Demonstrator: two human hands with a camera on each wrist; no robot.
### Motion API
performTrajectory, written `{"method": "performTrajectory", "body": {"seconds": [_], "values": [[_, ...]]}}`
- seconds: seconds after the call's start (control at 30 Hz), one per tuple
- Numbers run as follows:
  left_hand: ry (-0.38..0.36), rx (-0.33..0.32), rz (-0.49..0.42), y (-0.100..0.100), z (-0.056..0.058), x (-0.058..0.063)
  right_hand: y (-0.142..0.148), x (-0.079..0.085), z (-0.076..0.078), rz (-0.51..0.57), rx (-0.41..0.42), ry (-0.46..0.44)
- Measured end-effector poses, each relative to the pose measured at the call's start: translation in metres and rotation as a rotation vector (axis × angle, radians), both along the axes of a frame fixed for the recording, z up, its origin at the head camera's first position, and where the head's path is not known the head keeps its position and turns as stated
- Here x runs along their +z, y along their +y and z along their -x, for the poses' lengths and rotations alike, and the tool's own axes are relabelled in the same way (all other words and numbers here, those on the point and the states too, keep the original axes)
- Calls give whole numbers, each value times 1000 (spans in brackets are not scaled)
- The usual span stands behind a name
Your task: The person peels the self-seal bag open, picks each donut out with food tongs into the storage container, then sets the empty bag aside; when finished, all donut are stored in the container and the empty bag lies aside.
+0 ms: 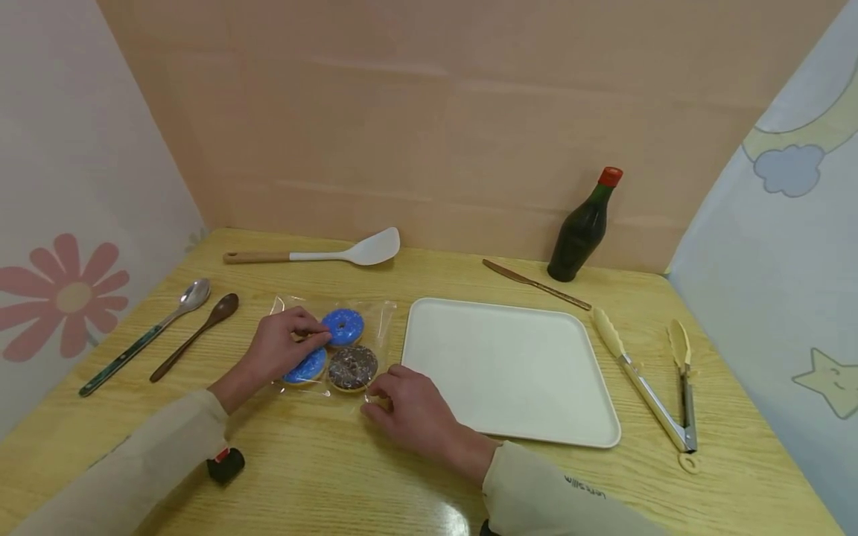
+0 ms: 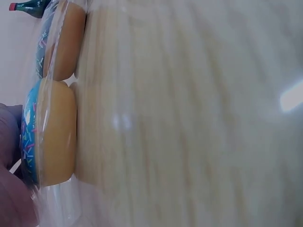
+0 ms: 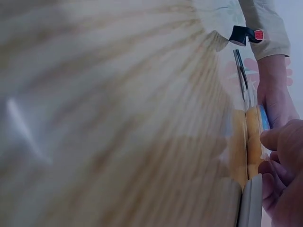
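Observation:
A clear plastic bag [image 1: 383, 316] lies on the table with three doughnuts in it. Two have blue icing: a back doughnut [image 1: 353, 321] and a front-left doughnut [image 1: 307, 369], partly covered by my left hand [image 1: 276, 344]. A brown-iced doughnut [image 1: 362, 360] with pale sprinkles sits at front right. My left hand reaches over the bag, thumb and fingertips pinching its film between the blue doughnuts. At the bag's front right corner, my right hand [image 1: 417, 408] pinches the plastic between thumb and fingers. The left wrist view shows a blue doughnut [image 2: 56, 137] side-on under the film.
A cream tray [image 1: 503, 365] stands right of the bag. Tongs [image 1: 653, 394] lie farther right; a knife [image 1: 536, 283] and a dark bottle [image 1: 579, 231] are behind. A white spatula [image 1: 372, 247] lies at the back, a metal spoon [image 1: 164, 320] and wooden spoon [image 1: 204, 327] at left.

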State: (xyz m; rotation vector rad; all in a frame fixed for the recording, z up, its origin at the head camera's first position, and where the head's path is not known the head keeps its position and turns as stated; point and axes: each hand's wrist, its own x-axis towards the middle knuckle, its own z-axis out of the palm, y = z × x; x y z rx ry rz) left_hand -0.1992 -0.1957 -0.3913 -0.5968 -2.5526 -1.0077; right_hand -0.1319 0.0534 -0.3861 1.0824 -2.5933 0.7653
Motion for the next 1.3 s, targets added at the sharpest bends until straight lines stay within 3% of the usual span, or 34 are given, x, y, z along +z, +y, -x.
{"method": "performTrajectory", "body": {"seconds": [0.37,0.5,0.73,0.97,1.3], "values": [[1,-15,-48,1,-2,0,-3,-2,2,-41,2,138],[6,0,-55,2,-2,-1,-1,-2,2,-11,11,71],[50,13,-68,3,-4,-3,2,-3,3,148,24,-80],[60,2,-82,3,-3,-5,8,-5,4,235,-7,-211],[56,-9,-100,2,-4,-6,19,-3,1,260,-71,-277]]}}
